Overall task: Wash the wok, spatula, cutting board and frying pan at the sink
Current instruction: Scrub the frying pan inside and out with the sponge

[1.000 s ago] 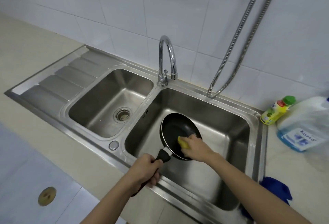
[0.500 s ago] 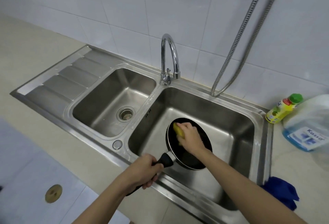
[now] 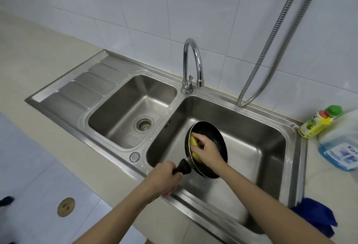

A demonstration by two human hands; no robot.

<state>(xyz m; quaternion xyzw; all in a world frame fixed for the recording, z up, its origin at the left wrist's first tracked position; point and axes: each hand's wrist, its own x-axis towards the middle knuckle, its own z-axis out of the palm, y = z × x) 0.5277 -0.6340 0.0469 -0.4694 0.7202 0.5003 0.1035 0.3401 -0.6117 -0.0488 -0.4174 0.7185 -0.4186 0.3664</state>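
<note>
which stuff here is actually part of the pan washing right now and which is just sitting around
In use: frying pan, yellow sponge, left hand gripping the pan handle, right hand scrubbing, right sink basin.

Lying about: dish soap bottle, blue liquid jug, blue cloth, faucet.

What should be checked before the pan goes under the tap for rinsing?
1. Left hand grips the frying pan handle: ok.
2. Right hand holds the yellow sponge against the pan's inside: ok.
3. Pan is in the right basin: ok.
4. Pan sits under the faucet spout: not ok.
5. Water running: not ok, none visible.
6. Pan fully scrubbed: cannot tell.
</note>
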